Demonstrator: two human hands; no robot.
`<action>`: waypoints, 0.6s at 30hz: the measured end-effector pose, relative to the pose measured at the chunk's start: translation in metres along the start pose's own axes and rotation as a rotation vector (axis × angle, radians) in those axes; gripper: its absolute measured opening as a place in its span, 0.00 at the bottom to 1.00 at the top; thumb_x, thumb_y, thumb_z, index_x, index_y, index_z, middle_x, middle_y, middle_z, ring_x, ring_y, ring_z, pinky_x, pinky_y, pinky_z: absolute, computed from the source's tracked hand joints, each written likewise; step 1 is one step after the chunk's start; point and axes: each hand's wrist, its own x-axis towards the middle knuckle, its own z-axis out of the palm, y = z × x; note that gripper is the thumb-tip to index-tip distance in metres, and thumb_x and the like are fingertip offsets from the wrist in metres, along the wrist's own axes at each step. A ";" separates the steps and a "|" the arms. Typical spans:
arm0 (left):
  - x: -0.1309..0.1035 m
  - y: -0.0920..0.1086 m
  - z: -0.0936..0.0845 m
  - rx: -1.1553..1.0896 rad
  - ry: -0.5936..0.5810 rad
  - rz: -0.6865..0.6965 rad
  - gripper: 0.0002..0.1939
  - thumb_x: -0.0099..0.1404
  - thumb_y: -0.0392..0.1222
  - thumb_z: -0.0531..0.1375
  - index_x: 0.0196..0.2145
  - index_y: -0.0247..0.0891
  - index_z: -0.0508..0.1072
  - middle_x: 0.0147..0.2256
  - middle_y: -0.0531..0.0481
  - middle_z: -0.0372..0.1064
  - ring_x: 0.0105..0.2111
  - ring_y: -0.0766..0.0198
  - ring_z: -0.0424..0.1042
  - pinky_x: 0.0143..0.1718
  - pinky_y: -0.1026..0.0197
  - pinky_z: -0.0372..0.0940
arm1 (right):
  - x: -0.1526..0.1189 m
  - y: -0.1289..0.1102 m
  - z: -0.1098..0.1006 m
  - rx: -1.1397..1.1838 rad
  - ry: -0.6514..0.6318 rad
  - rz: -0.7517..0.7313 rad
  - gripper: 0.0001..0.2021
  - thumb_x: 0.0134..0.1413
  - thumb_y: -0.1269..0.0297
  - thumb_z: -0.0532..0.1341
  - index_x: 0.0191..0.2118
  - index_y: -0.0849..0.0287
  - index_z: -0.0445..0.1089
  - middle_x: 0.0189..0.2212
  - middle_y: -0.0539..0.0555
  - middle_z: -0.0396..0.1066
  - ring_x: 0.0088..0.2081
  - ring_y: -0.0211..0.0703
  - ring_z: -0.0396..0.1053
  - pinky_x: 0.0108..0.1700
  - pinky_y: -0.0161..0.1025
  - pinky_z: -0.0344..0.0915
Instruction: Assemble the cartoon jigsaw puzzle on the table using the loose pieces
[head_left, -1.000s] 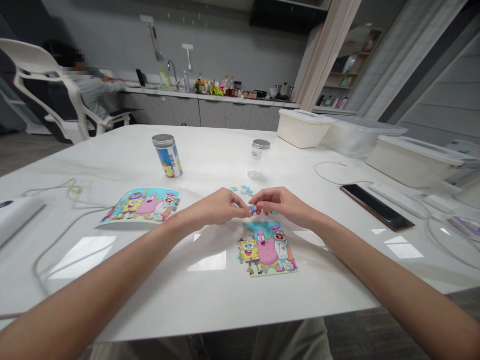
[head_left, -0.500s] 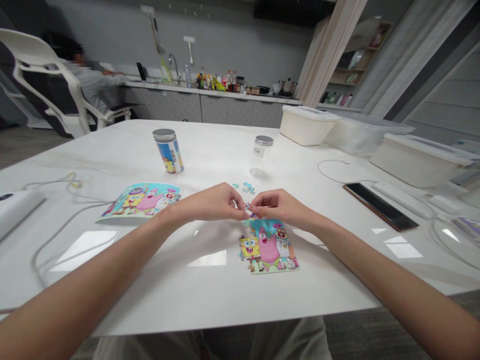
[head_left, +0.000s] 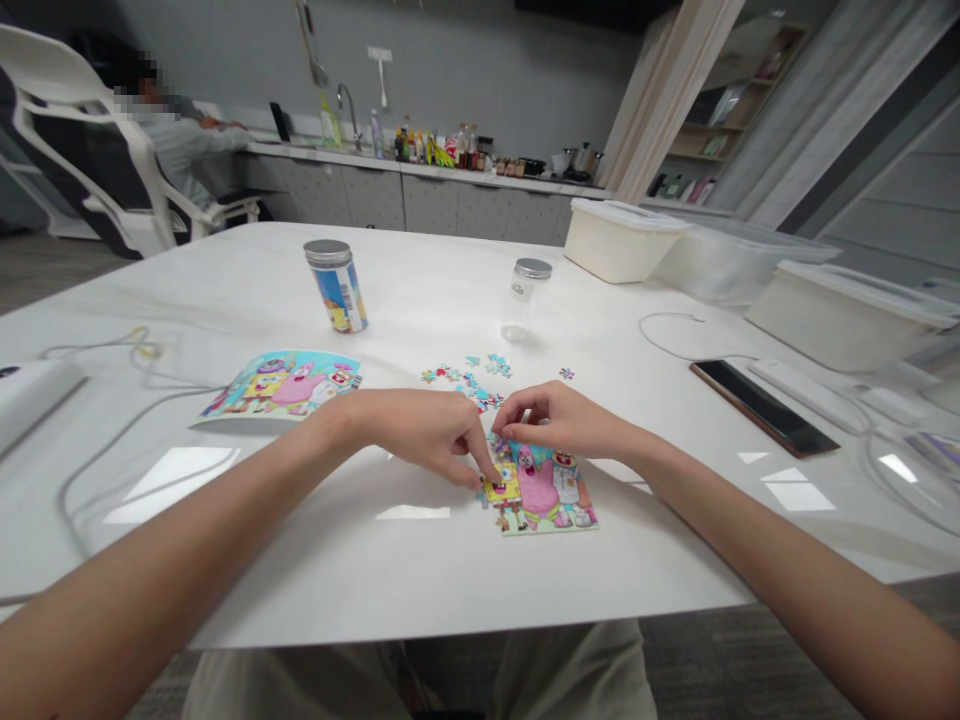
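A partly assembled cartoon puzzle (head_left: 541, 492) lies near the table's front edge. My left hand (head_left: 431, 432) has its index finger on the yellow figure at the puzzle's left side, thumb apart, and holds nothing visible. At the puzzle's upper left edge, my right hand (head_left: 559, 420) pinches at a small puzzle piece (head_left: 498, 440), mostly hidden by the fingertips. Loose pieces (head_left: 469, 383) are scattered just beyond both hands, and one more piece (head_left: 566, 373) lies apart to the right. The curved reference picture (head_left: 289, 385) rests left of my left hand.
Behind the pieces stand a printed jar (head_left: 337, 288) and a clear jar (head_left: 525, 300). Lidded bins (head_left: 619, 240) line the back right. A phone (head_left: 761, 408) and cables are at right, a white device (head_left: 37, 400) at left. A person (head_left: 172, 150) sits beyond the table.
My left hand has moved down from the pinch beside my right hand onto the puzzle, its index finger now extended. My right hand has shifted slightly, uncovering more loose pieces.
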 end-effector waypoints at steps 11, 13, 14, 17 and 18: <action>0.000 0.001 0.000 0.051 -0.018 0.001 0.13 0.59 0.39 0.63 0.43 0.42 0.79 0.18 0.59 0.59 0.17 0.73 0.51 0.20 0.69 0.49 | 0.000 -0.005 0.002 -0.022 -0.038 0.013 0.06 0.50 0.72 0.60 0.32 0.59 0.74 0.30 0.51 0.74 0.28 0.34 0.66 0.30 0.34 0.62; 0.000 0.001 0.000 0.050 -0.022 0.001 0.13 0.59 0.39 0.63 0.43 0.43 0.79 0.18 0.59 0.58 0.17 0.73 0.51 0.20 0.69 0.49 | -0.001 -0.005 0.001 -0.032 -0.043 0.008 0.06 0.49 0.72 0.60 0.32 0.59 0.74 0.29 0.51 0.74 0.26 0.33 0.64 0.29 0.34 0.61; 0.000 0.001 0.000 0.050 -0.024 0.001 0.13 0.59 0.39 0.63 0.43 0.43 0.79 0.18 0.59 0.57 0.18 0.73 0.51 0.20 0.69 0.49 | -0.001 -0.005 0.001 -0.035 -0.047 0.009 0.06 0.50 0.72 0.59 0.32 0.60 0.74 0.29 0.51 0.74 0.26 0.33 0.63 0.29 0.34 0.60; 0.000 0.000 0.000 0.048 -0.027 0.003 0.13 0.59 0.39 0.63 0.43 0.42 0.79 0.18 0.59 0.57 0.18 0.73 0.51 0.20 0.70 0.50 | -0.001 -0.004 0.002 -0.040 -0.060 0.017 0.07 0.50 0.72 0.59 0.33 0.60 0.75 0.29 0.51 0.74 0.26 0.34 0.63 0.29 0.34 0.61; 0.000 0.000 0.000 0.049 -0.029 0.002 0.13 0.59 0.39 0.63 0.43 0.42 0.79 0.18 0.59 0.57 0.18 0.73 0.51 0.20 0.70 0.50 | -0.002 -0.004 0.002 -0.042 -0.063 0.018 0.07 0.50 0.72 0.59 0.33 0.60 0.75 0.29 0.51 0.74 0.27 0.34 0.64 0.30 0.35 0.61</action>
